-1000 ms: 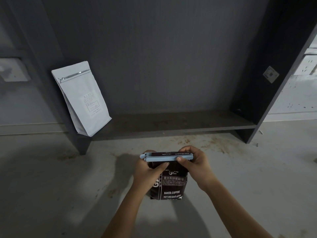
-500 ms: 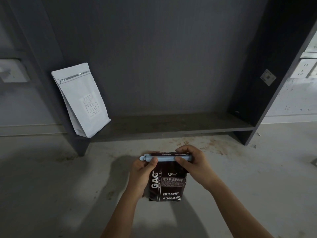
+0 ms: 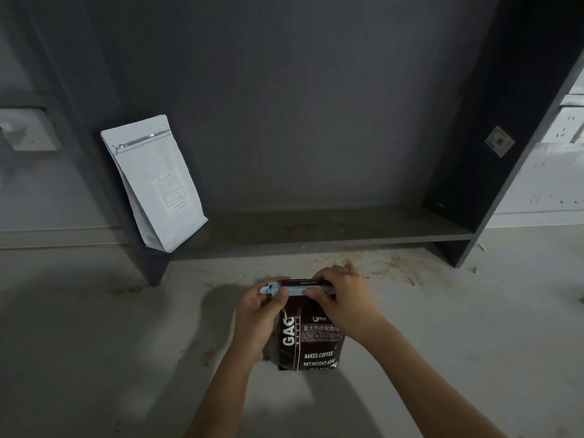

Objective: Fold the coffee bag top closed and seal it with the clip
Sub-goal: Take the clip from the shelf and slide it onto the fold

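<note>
A dark coffee bag (image 3: pixel 311 341) with white print stands upright on the grey floor in front of me. Its top is folded over, and a long pale blue clip (image 3: pixel 295 290) lies across the fold. My left hand (image 3: pixel 257 314) pinches the clip's left part and the bag's upper left edge. My right hand (image 3: pixel 344 300) covers the clip's right end and presses on it, fingers wrapped over the bag's top. The clip's right end is hidden under those fingers.
A white pouch (image 3: pixel 156 181) leans against the left upright of a dark shelf unit (image 3: pixel 316 229) behind the bag. Brown coffee grounds are scattered on the floor (image 3: pixel 392 267) by the shelf's base and near the bag's lower left corner.
My left hand slid from the bag's front to its left edge, uncovering the "GAC" print. The right hand stays on the clip's right end. The bag has barely moved.
</note>
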